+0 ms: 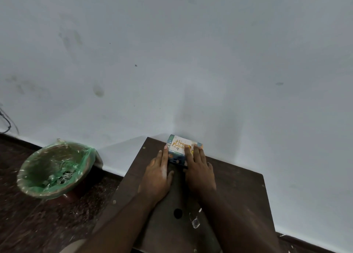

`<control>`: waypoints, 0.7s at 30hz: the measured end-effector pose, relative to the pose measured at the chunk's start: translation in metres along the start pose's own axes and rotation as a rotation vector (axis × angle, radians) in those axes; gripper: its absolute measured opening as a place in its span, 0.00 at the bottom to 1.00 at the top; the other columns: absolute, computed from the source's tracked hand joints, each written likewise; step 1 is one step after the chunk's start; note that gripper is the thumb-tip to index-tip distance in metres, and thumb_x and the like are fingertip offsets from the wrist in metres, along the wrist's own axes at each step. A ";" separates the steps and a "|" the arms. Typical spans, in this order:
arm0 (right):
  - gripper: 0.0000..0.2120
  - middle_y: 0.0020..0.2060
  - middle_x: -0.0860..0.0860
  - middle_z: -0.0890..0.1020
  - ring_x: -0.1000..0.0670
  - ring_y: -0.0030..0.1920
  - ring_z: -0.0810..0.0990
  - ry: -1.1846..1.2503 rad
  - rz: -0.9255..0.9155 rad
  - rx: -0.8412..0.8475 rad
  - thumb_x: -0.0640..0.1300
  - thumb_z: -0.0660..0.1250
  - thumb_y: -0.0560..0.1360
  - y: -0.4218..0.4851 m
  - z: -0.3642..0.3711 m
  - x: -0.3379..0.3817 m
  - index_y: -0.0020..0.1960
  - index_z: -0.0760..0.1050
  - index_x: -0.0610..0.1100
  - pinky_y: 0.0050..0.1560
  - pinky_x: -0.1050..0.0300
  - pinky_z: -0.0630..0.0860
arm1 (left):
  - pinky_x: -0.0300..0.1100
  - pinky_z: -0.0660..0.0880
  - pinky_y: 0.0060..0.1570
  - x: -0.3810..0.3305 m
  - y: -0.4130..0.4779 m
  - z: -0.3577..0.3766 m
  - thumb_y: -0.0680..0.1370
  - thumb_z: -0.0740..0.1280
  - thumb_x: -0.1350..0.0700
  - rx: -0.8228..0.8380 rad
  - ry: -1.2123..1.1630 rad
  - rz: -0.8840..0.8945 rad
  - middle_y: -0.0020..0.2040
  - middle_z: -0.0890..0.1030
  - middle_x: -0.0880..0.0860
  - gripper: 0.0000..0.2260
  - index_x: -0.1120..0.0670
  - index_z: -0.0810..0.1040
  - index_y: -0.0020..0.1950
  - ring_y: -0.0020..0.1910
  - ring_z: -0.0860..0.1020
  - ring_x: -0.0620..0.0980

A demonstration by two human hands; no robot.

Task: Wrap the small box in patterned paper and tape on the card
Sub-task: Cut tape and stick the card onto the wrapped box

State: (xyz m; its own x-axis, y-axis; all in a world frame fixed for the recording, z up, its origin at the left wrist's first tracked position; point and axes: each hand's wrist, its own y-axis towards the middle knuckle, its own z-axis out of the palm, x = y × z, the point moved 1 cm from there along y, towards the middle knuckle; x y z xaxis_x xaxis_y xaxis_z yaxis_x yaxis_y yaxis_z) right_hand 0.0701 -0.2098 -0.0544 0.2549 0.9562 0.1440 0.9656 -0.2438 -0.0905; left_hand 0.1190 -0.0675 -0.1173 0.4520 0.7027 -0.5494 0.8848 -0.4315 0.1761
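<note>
Two hands, fingers straight: left hand (159,173) braced beside wrapped box (176,158), right hand (198,166) pressed on its birthday card (178,145) — presumably to fix it down.

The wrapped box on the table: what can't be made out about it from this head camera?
Head view only:
- Card lettering: its end is covered by the right hand's fingers.
- Tape on the card: too small to tell.
- Box right side: hidden under the right hand; far side faces away.
- Clear item near the table's hole: too blurred to identify.
</note>
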 end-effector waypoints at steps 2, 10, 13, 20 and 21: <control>0.38 0.80 0.47 0.38 0.46 0.79 0.35 -0.035 -0.008 0.009 0.49 0.58 0.83 -0.003 0.000 -0.004 0.80 0.35 0.50 0.77 0.39 0.47 | 0.50 0.62 0.74 0.002 -0.011 0.000 0.78 0.58 0.44 0.011 -0.015 0.003 0.81 0.55 0.54 0.37 0.52 0.42 0.81 0.78 0.58 0.54; 0.36 0.81 0.48 0.40 0.47 0.80 0.37 0.023 -0.005 -0.015 0.46 0.57 0.83 -0.010 0.003 -0.010 0.81 0.37 0.52 0.78 0.41 0.46 | 0.47 0.53 0.76 -0.004 -0.020 -0.009 0.80 0.48 0.35 0.088 0.189 0.025 0.82 0.52 0.53 0.33 0.48 0.45 0.82 0.80 0.50 0.52; 0.37 0.81 0.48 0.39 0.47 0.80 0.36 0.067 0.015 -0.008 0.44 0.58 0.82 -0.008 0.005 -0.010 0.81 0.36 0.53 0.78 0.41 0.45 | 0.48 0.54 0.75 -0.007 -0.021 -0.010 0.77 0.42 0.32 0.107 0.239 0.022 0.81 0.54 0.52 0.36 0.48 0.52 0.81 0.80 0.51 0.51; 0.33 0.81 0.47 0.45 0.47 0.80 0.45 0.191 0.063 -0.074 0.47 0.61 0.81 -0.023 -0.028 -0.027 0.81 0.49 0.48 0.78 0.43 0.50 | 0.48 0.55 0.75 -0.005 -0.019 -0.011 0.81 0.58 0.39 0.069 0.151 0.007 0.79 0.61 0.53 0.28 0.51 0.66 0.77 0.79 0.56 0.51; 0.31 0.81 0.47 0.48 0.47 0.80 0.48 0.206 0.075 -0.048 0.48 0.62 0.81 -0.032 -0.033 -0.033 0.80 0.54 0.47 0.77 0.43 0.52 | 0.48 0.56 0.75 -0.006 -0.021 -0.011 0.81 0.60 0.41 0.059 0.130 0.007 0.78 0.64 0.54 0.26 0.52 0.69 0.75 0.78 0.58 0.52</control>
State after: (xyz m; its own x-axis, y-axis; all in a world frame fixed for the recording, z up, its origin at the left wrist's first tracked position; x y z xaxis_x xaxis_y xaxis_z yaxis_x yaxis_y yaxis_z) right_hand 0.0322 -0.2392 -0.0240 0.3269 0.8829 0.3369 0.9435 -0.3255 -0.0627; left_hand 0.0992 -0.0565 -0.1088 0.4726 0.7651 -0.4373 0.8749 -0.4668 0.1289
